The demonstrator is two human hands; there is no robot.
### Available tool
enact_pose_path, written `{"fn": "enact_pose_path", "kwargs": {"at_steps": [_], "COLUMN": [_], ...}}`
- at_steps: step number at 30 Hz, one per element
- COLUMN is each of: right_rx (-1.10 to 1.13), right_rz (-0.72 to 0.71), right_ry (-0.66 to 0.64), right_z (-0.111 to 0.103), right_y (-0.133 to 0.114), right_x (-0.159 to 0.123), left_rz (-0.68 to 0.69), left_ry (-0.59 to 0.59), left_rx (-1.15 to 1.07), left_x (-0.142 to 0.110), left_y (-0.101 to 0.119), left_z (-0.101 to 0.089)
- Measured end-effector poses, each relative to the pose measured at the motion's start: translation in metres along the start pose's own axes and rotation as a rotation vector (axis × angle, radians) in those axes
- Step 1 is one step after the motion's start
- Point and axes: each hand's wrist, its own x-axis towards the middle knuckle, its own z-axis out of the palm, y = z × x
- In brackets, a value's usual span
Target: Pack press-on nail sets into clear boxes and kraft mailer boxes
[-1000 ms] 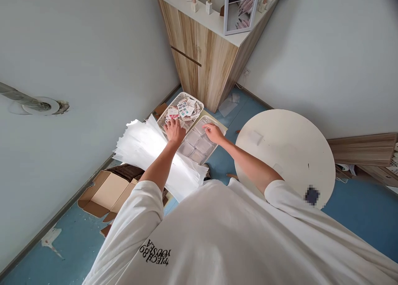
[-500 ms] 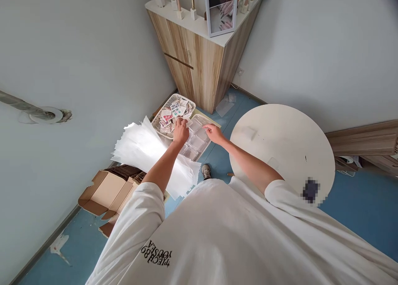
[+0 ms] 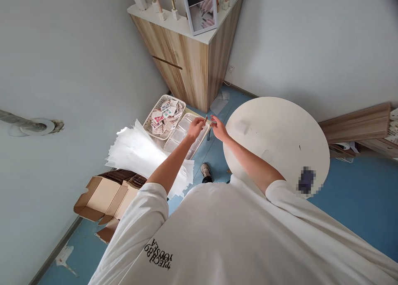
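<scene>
My left hand (image 3: 195, 128) is closed in a pinch over the far end of a light tray (image 3: 192, 155). Between its fingertips is a small card (image 3: 205, 118), seen nearly edge-on. Just to the right, my right hand (image 3: 219, 129) faces it with the fingers apart and nothing visible in them. Clear plastic boxes (image 3: 178, 135) fill the tray, partly hidden by my left forearm. Beside the tray, a white perforated basket (image 3: 148, 129) holds a heap of small cards (image 3: 166, 114), some with coloured pieces on them.
A fanned stack of white sheets (image 3: 137, 148) lies left of the tray, above brown folded cardboard boxes (image 3: 102, 198). On the right stands a round white table (image 3: 276, 131) with a blurred dark object. A wood-grain cabinet (image 3: 183, 69) with small bottles and a frame fills the corner.
My left hand has moved from the basket's edge to the right, over the tray, with a card in its fingers. My right hand is now close to it. The view has shifted slightly.
</scene>
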Motion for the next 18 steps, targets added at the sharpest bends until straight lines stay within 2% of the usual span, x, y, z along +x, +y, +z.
{"fn": "enact_pose_path", "kwargs": {"at_steps": [3,7,10,13,18], "right_rx": [0.029,0.062,0.085,0.137,0.170], "right_rz": [0.028,0.070,0.165,0.255,0.364], "right_ry": [0.048,0.138,0.221,0.243,0.341], "right_z": [-0.034,-0.093,-0.140,-0.183,-0.238], "right_y": [0.011,0.034,0.060,0.092,0.145], "right_x": [-0.011,-0.043,-0.076,-0.114,-0.178], "left_rz": [-0.136,-0.211,-0.245,-0.273,-0.320], "left_ry": [-0.149,-0.285,-0.361,-0.399,-0.424], "left_rx": [-0.126,-0.165,-0.083,0.051,0.190], "left_x": [-0.003,-0.012,-0.022,-0.037,-0.068], "left_y": [0.004,0.007,0.003,-0.005,-0.032], "left_z": [0.039,0.097,0.146,0.200,0.281]}}
